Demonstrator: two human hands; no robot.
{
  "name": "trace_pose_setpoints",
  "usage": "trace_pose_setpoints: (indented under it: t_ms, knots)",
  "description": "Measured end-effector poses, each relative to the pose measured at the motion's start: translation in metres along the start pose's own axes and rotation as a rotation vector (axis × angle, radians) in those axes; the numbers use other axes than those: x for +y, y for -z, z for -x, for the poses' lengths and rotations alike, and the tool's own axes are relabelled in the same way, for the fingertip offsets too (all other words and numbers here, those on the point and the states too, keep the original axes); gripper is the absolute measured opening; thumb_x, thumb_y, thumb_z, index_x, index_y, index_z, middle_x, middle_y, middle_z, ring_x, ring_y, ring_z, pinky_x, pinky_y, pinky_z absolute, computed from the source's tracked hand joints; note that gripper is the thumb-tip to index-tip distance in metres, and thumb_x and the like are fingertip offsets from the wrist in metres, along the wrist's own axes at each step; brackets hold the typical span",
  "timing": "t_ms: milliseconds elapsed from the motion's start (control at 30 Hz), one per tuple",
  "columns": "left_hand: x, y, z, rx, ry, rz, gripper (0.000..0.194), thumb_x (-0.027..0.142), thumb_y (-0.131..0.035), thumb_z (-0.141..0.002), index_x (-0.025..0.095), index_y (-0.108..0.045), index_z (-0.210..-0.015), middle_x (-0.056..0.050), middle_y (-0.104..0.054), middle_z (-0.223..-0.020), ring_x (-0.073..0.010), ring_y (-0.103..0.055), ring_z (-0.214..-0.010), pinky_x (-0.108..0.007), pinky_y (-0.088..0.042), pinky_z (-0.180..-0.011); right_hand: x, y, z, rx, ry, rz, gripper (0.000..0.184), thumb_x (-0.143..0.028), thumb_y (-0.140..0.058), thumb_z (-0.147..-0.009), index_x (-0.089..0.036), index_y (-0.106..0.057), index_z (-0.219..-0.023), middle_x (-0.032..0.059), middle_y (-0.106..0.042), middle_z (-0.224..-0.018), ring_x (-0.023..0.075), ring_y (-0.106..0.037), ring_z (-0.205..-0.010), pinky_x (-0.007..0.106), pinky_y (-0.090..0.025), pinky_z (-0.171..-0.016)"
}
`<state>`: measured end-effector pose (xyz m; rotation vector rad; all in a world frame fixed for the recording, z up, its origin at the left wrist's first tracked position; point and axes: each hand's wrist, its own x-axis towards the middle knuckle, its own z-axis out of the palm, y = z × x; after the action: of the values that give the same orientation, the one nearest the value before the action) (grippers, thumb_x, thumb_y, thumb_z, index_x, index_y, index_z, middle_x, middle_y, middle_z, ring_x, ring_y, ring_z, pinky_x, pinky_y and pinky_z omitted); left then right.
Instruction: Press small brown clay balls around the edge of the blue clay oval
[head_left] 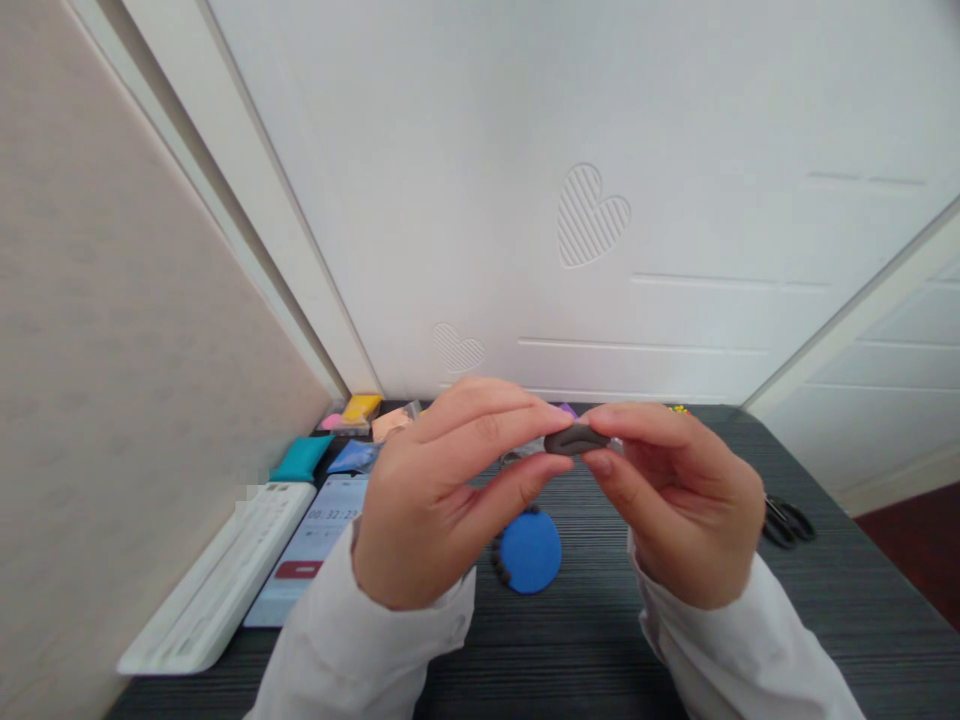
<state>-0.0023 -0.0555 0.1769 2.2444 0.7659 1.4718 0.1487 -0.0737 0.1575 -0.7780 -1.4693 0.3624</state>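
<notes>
Left hand [442, 490] and right hand [686, 510] both pinching the dark lump [566, 439], up over the table [570, 650]! Below, a blue disc [531, 553], dark bits [501, 570] along its left edge; scissors [791, 522] off right; packets [302, 459] farther back.

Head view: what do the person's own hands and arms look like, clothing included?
The left sleeve and right sleeve are long, white and loosely creased. The left hand and right hand are bare, with no gloves or rings visible.
</notes>
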Motion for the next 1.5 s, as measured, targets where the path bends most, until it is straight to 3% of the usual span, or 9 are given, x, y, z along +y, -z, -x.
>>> trace_pose_setpoints:
  t_ms: [233,433,633,800,900,1067,1133,1300,1500]
  knots:
    - [-0.001,-0.001,-0.001,-0.031,-0.097,-0.035,0.031,0.008,-0.061,-0.064,0.021,-0.061,-0.092,-0.003,-0.063,-0.088,-0.0158,-0.054,-0.087,-0.028,-0.043,-0.079,0.001,0.013,-0.005,-0.168,0.012,0.001,0.032,-0.011,-0.063,-0.066,-0.028,-0.060,-0.093,-0.0054,-0.064,-0.086,0.0094,-0.056,-0.080,0.022,-0.046,-0.072]
    - [-0.003,0.001,-0.002,-0.076,-0.146,-0.044,0.033,0.012,-0.065,-0.062,0.017,-0.058,-0.095,-0.004,-0.063,-0.089,-0.0155,-0.053,-0.090,-0.029,-0.043,-0.082,0.000,0.016,-0.005,-0.197,-0.008,0.003,0.030,-0.009,-0.061,-0.068,-0.028,-0.060,-0.092,-0.0065,-0.063,-0.086,0.0070,-0.056,-0.081,0.018,-0.045,-0.071]
    - [-0.005,0.002,-0.002,-0.091,-0.131,0.005,0.028,0.010,-0.061,-0.065,0.018,-0.059,-0.092,-0.004,-0.062,-0.087,-0.0160,-0.053,-0.090,-0.030,-0.044,-0.080,0.000,0.014,-0.003,-0.220,-0.095,-0.045,0.029,-0.014,-0.063,-0.067,-0.027,-0.057,-0.092,-0.0050,-0.062,-0.084,0.0100,-0.058,-0.076,0.023,-0.047,-0.068]
    - [-0.005,0.004,0.000,-0.085,-0.004,0.036,0.030,0.022,-0.061,-0.068,0.019,-0.056,-0.097,-0.004,-0.060,-0.093,-0.0156,-0.053,-0.089,-0.028,-0.042,-0.079,0.000,0.022,-0.004,-0.207,-0.103,0.090,0.019,-0.019,-0.063,-0.067,-0.025,-0.058,-0.085,-0.0033,-0.062,-0.081,0.0112,-0.057,-0.076,0.024,-0.045,-0.067]
    - [-0.006,0.007,0.002,0.001,0.119,0.043,0.031,0.031,-0.054,-0.073,0.021,-0.054,-0.102,-0.004,-0.060,-0.094,-0.0149,-0.053,-0.084,-0.027,-0.041,-0.074,0.002,0.035,0.001,-0.171,-0.115,0.212,0.011,-0.020,-0.060,-0.070,-0.024,-0.058,-0.081,-0.0030,-0.061,-0.077,0.0103,-0.055,-0.074,0.023,-0.043,-0.065]
    - [-0.010,0.009,0.001,0.139,0.238,0.057,0.015,0.029,-0.051,-0.075,0.024,-0.060,-0.087,0.001,-0.062,-0.084,-0.0120,-0.055,-0.075,-0.024,-0.042,-0.069,0.010,0.052,0.024,-0.208,-0.228,0.395,0.002,-0.021,-0.057,-0.073,-0.022,-0.056,-0.075,-0.0044,-0.057,-0.068,0.0077,-0.051,-0.063,0.022,-0.039,-0.058]
    - [-0.010,0.007,-0.001,0.071,0.276,0.032,0.015,0.029,-0.051,-0.076,0.023,-0.060,-0.086,0.002,-0.062,-0.083,-0.0104,-0.055,-0.075,-0.021,-0.042,-0.068,0.013,0.051,0.032,-0.192,-0.258,0.396,0.003,-0.020,-0.057,-0.073,-0.022,-0.056,-0.076,-0.0044,-0.056,-0.068,0.0077,-0.051,-0.064,0.022,-0.038,-0.059]
    - [-0.004,0.002,-0.004,-0.291,0.351,0.086,0.019,0.032,-0.048,-0.077,0.022,-0.061,-0.086,0.003,-0.064,-0.082,-0.0108,-0.057,-0.075,-0.020,-0.043,-0.067,0.010,0.033,0.031,-0.064,-0.287,0.197,0.013,-0.020,-0.057,-0.073,-0.024,-0.056,-0.085,-0.0020,-0.058,-0.079,0.0105,-0.053,-0.071,0.026,-0.041,-0.064]
    - [0.001,-0.002,-0.002,-0.393,0.357,0.216,0.019,0.031,-0.052,-0.074,0.021,-0.060,-0.088,0.002,-0.065,-0.083,-0.0103,-0.058,-0.074,-0.019,-0.045,-0.066,-0.006,0.024,0.027,-0.054,-0.188,0.132,0.019,-0.017,-0.060,-0.070,-0.024,-0.055,-0.086,-0.0008,-0.057,-0.082,0.0131,-0.054,-0.080,0.029,-0.043,-0.072]
